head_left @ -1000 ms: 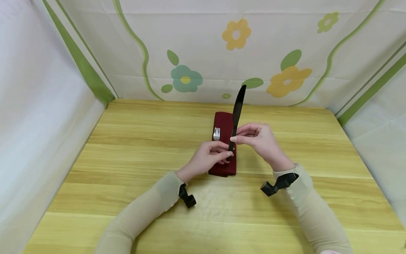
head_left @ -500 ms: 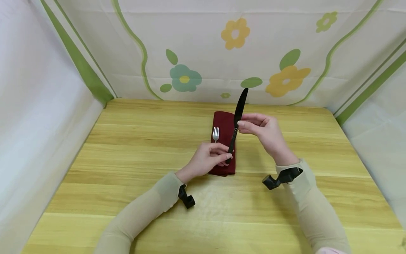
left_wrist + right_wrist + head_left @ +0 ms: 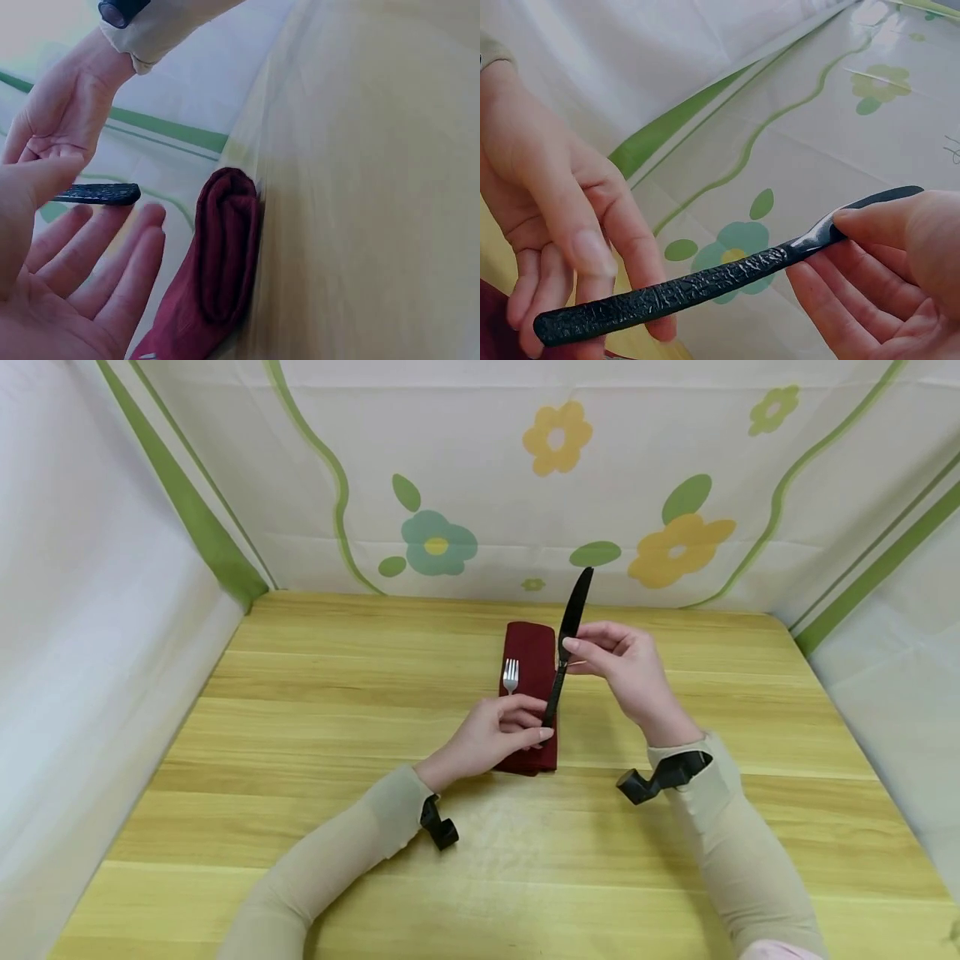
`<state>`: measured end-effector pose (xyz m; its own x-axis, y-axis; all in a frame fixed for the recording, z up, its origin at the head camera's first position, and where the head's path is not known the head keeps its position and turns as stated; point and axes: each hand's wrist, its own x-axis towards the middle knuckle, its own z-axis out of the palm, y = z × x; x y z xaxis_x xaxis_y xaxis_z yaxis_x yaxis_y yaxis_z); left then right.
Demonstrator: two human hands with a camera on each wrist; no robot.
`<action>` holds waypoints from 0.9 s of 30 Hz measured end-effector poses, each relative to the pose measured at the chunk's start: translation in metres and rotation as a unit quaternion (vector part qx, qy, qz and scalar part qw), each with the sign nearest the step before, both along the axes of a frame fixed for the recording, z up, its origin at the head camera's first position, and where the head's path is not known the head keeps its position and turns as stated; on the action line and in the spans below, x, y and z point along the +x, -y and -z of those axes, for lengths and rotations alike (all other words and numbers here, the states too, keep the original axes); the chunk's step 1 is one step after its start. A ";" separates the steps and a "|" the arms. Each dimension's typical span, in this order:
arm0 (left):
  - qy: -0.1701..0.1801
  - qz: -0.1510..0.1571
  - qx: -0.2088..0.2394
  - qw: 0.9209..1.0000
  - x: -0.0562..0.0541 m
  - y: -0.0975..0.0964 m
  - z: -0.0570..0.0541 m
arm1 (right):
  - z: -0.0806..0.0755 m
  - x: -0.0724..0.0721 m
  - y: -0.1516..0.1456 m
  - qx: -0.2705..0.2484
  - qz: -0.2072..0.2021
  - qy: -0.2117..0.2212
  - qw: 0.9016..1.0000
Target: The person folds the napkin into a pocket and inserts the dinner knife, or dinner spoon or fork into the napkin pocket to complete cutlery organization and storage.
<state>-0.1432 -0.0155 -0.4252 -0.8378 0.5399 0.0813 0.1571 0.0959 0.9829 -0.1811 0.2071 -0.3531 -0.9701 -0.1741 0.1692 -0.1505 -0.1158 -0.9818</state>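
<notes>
A black table knife with a textured handle is held tilted above the napkin, blade upward. My right hand pinches it between thumb and fingers near where blade meets handle. At the lower end of the handle is my left hand; its fingers are extended behind the handle, and the thumb stands apart from it. Below lies a folded dark red napkin, seen end-on as a thick roll in the left wrist view. A silver fork rests on it, its lower part hidden by the left hand.
The light wooden table extends around the napkin. A white cloth printed with flowers stands behind it, with white side panels left and right. Black wrist cameras are strapped over both beige sleeves.
My right hand slid up the knife from the handle toward the blade. The knife shifted slightly right, and the left thumb came away from the handle. Napkin and fork stayed put.
</notes>
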 end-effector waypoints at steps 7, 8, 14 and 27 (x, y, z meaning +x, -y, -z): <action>-0.118 0.043 -0.130 0.984 -0.005 0.012 -0.005 | -0.002 -0.002 -0.005 -0.018 0.007 -0.011 1.000; -0.144 0.052 -0.175 0.973 -0.005 0.014 -0.005 | -0.003 -0.002 -0.006 -0.019 0.007 -0.011 1.000; -0.282 0.133 -0.400 0.862 -0.002 0.019 -0.001 | -0.005 -0.001 -0.008 -0.023 0.012 -0.017 1.000; -0.295 0.182 -0.484 0.804 0.005 0.013 0.009 | -0.005 -0.005 -0.012 -0.046 0.007 -0.020 0.999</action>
